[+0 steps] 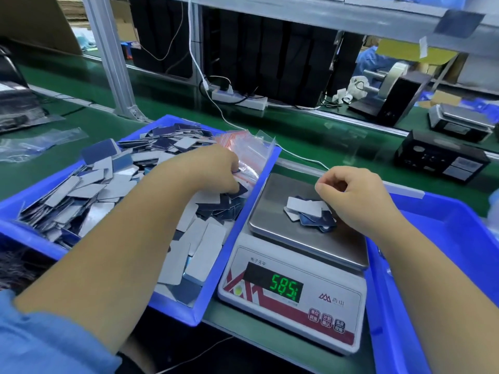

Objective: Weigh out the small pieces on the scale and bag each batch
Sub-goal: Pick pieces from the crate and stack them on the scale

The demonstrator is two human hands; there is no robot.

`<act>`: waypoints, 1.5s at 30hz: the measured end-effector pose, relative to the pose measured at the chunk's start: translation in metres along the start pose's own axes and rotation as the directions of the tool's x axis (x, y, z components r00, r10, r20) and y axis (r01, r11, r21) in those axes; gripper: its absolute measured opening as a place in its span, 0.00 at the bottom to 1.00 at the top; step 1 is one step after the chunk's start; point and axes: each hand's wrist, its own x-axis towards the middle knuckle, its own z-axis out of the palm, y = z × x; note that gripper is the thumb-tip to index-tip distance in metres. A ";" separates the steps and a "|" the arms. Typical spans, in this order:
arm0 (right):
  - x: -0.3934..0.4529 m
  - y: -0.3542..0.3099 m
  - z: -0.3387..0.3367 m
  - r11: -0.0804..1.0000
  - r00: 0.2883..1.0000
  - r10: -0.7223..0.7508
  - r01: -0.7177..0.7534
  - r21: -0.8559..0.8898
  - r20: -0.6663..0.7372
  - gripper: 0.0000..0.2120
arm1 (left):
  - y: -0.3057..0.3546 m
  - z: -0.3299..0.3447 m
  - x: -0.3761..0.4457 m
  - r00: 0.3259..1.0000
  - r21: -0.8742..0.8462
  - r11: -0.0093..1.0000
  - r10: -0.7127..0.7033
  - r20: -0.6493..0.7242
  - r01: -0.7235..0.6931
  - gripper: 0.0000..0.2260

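Left grip point(213, 168) pinching dark piece in bin point(205, 292), right grip point(351, 195) curled empty over grey-blue pieces point(310, 211) on scale point(291, 300)

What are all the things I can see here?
Pieces: many, grey and dark blue, heaped in the left bin.
Left bin: one, blue, left of the scale.
Bags: a bunch, clear with red strips, at that bin's far corner.
Scale: one, white with a steel pan, centre; green digits lit.
Batch: a few pieces, on the pan.
Right bin: one, blue, right of the scale.
Power strip: one, white, behind.
Left hand: in the left bin, at the pieces beside the bags.
Right hand: over the pan, fingers curled.
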 end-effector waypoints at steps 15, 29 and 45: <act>0.000 0.000 0.001 1.000 1.000 -0.018 0.018 -0.012 0.020 0.10 | 0.008 0.000 0.004 0.996 0.035 0.998 0.053 0.069 -0.055 0.09; 0.001 -0.001 -0.001 1.000 1.000 -0.016 0.017 -0.023 0.024 0.10 | 0.001 -0.012 -0.008 0.980 -0.084 0.992 0.108 0.167 -0.095 0.05; -0.001 -0.001 0.000 1.000 0.997 -0.011 0.013 -0.017 0.074 0.09 | 0.013 -0.009 -0.010 0.949 0.173 0.972 0.100 0.300 -0.157 0.22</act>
